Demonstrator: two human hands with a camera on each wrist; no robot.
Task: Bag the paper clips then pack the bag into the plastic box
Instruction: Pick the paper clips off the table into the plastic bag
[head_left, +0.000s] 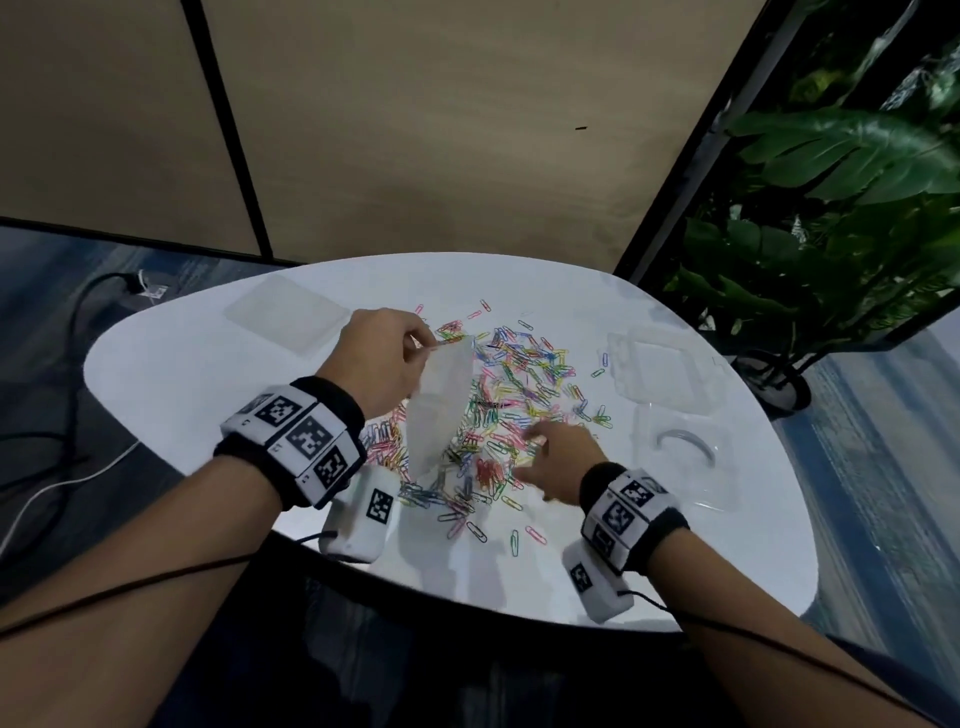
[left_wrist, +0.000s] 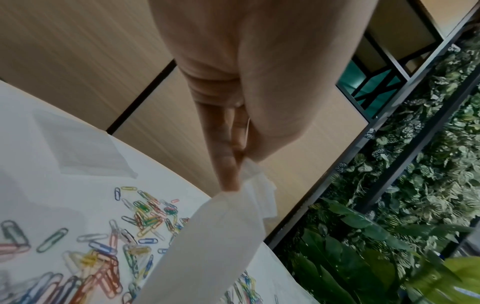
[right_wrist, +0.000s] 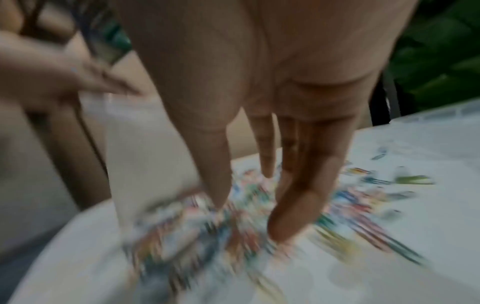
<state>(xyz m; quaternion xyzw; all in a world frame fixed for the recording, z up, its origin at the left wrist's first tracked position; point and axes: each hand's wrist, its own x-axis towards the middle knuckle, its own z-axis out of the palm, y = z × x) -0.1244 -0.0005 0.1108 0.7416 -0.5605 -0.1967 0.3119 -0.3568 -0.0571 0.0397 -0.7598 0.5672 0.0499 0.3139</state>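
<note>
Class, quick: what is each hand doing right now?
Left hand: pinches the top of the bag, held up over the clips.
Right hand: open, straight fingers down on the clips.

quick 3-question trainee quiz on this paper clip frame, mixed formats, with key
1. True or false: the left hand pinches the top edge of the clear bag.
2. Where are the right hand's fingers? A) on the paper clips B) inside the plastic box C) off the table
3. Fill in: most clips lie loose on the ___.

Key: 1 true; 2 A; 3 table
</note>
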